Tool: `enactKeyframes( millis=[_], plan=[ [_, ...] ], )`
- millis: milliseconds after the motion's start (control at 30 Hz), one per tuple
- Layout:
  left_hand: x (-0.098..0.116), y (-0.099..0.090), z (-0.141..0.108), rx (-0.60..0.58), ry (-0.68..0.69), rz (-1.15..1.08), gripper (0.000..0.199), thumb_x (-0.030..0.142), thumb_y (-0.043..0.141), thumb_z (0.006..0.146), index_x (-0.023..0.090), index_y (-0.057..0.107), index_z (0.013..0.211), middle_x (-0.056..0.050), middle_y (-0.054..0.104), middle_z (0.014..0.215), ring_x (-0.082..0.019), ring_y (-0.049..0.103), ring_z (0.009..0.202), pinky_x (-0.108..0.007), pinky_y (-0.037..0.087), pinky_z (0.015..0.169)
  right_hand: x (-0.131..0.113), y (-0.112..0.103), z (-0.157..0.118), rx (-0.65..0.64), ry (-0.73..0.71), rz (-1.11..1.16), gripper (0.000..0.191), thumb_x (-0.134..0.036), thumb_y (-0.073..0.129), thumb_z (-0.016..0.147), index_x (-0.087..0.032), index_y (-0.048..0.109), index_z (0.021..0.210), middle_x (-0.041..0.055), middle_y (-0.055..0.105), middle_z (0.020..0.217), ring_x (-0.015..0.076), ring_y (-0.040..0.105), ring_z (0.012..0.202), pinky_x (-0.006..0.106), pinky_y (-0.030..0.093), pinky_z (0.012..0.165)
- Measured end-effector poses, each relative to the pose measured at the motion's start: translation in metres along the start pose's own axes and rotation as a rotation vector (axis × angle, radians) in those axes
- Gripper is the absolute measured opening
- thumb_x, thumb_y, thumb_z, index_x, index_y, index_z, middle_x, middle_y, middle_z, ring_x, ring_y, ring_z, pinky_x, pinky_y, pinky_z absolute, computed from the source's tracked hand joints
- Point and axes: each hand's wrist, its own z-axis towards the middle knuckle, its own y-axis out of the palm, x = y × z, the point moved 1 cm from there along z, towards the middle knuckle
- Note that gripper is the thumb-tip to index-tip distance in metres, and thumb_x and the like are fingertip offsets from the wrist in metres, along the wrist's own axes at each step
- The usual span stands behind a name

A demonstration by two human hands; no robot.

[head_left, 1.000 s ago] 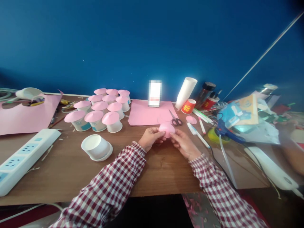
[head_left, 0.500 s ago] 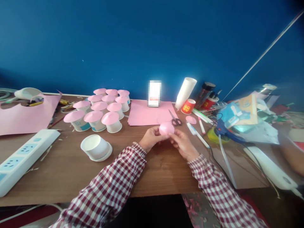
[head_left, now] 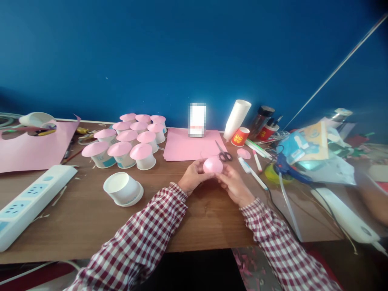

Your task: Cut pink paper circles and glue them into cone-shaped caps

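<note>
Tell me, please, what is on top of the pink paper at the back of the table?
A blurred white object stands at the back of the pink paper, and the scissors reach over its right front corner. Whatever lies beneath the white object is covered.

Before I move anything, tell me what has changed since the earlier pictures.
The left hand's thumb has shifted slightly toward the right hand along the near edge of the pink disc. Both hands still hold it; nothing was let go. The pink-topped cups and scissors stayed put.
</note>
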Motion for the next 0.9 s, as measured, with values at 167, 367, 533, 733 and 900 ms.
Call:
enactKeyframes(
  millis=[167,367,533,733,900],
  plan=[
    [-0.0015,-0.0036,0.001,0.07,-0.047,-0.03,0.069,0.018,0.075,0.063,0.012,0.044,0.125,-0.004,0.065,0.079,-0.008,0.058,0.061,-0.018,0.043,0.055,0.0,0.0015,-0.0017,-0.067,-0.009,-0.028,0.037,-0.03,0.069,0.069,-0.023,0.053,0.101,-0.0023,0.06,0.075,0.0065,0.043,0.052,0.02,0.022,0.043],
    [-0.0017,-0.0053,0.0024,0.052,-0.059,-0.097,0.072,0.02,0.075,0.064,0.016,0.043,0.128,-0.003,0.065,0.082,-0.008,0.059,0.063,-0.019,0.045,0.057,-0.0029,0.0037,-0.0029,-0.076,0.002,-0.04,0.035,-0.03,0.069,0.069,-0.022,0.055,0.1,-0.0031,0.059,0.071,0.0066,0.042,0.052,0.02,0.023,0.043],
    [-0.0003,-0.0013,0.0008,0.02,-0.028,-0.073,0.068,0.019,0.075,0.063,0.013,0.045,0.124,-0.006,0.066,0.089,-0.009,0.059,0.07,-0.019,0.046,0.062,-0.0025,0.002,-0.0007,-0.005,0.016,0.023,0.035,-0.03,0.07,0.068,-0.022,0.055,0.098,-0.0044,0.054,0.069,0.0054,0.04,0.051,0.019,0.019,0.041],
    [-0.0015,-0.0007,0.0009,-0.042,-0.009,-0.096,0.077,0.012,0.077,0.059,0.013,0.041,0.127,-0.007,0.067,0.091,-0.013,0.062,0.08,-0.028,0.048,0.077,-0.0051,0.0017,-0.0019,-0.019,0.028,0.042,0.036,-0.03,0.07,0.067,-0.021,0.055,0.099,-0.0037,0.055,0.07,0.0057,0.042,0.053,0.018,0.02,0.042],
    [-0.0002,-0.0001,-0.0005,-0.027,-0.003,-0.09,0.073,0.014,0.076,0.061,0.014,0.043,0.126,-0.006,0.067,0.09,-0.013,0.061,0.075,-0.028,0.049,0.075,-0.0038,0.0014,-0.0019,-0.024,0.031,0.052,0.037,-0.028,0.069,0.068,-0.021,0.054,0.101,-0.0029,0.057,0.071,0.0057,0.043,0.053,0.017,0.021,0.042]
  ],
)
